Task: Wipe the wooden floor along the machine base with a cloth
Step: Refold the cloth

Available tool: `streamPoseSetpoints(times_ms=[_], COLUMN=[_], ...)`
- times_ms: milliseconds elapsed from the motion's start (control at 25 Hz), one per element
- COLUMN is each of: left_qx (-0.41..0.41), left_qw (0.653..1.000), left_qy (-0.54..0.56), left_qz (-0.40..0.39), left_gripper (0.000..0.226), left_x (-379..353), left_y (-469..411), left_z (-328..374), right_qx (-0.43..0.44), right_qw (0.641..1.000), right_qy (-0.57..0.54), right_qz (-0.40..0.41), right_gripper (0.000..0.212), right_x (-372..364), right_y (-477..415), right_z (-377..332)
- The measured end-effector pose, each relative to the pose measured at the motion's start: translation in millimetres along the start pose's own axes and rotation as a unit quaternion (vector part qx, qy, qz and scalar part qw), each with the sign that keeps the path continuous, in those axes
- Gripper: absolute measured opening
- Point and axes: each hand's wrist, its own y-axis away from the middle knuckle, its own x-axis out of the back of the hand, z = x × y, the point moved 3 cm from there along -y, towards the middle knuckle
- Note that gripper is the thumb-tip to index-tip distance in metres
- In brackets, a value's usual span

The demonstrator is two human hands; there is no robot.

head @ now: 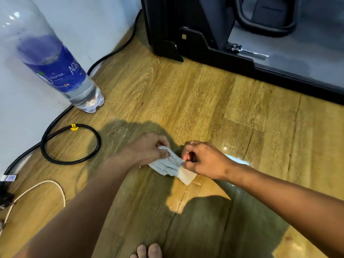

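Pinching the small cloth (pixel 168 165) between them at lower centre, left hand (pixel 149 148) and right hand (pixel 202 159) each grip an end; the machine base (pixel 242 66) lies beyond, upper right.

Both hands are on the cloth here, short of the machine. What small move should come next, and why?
Probably lower the cloth flat onto the floor under one palm. The left hand and right hand both pinch its bunched top edge, so little of it can wipe yet, and the machine base lies further ahead with bare floor between.
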Motion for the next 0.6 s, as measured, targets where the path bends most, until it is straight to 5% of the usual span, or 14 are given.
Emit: streamPoseSetpoints(times_ms=[160,520,600], left_qx=[-0.045,-0.106,-0.083], left_qw=[0.979,0.939,0.946], left_qy=[0.172,0.213,0.227], left_qz=[0.104,0.247,0.215], left_gripper=[0.012,0.009,0.029], left_x=[-7,2,-6], left_y=[-26,-172,-217], left_z=[55,235,266], right_qx=[-0.095,-0.141,-0.178], right_qw=[0.976,0.871,0.832], right_qy=[-0.175,-0.346,-0.383], right_qz=[0.092,0.318,0.359], right_gripper=[0.011,0.022,0.028], right_x=[65,224,250], right_y=[19,53,48], right_z=[33,149,190])
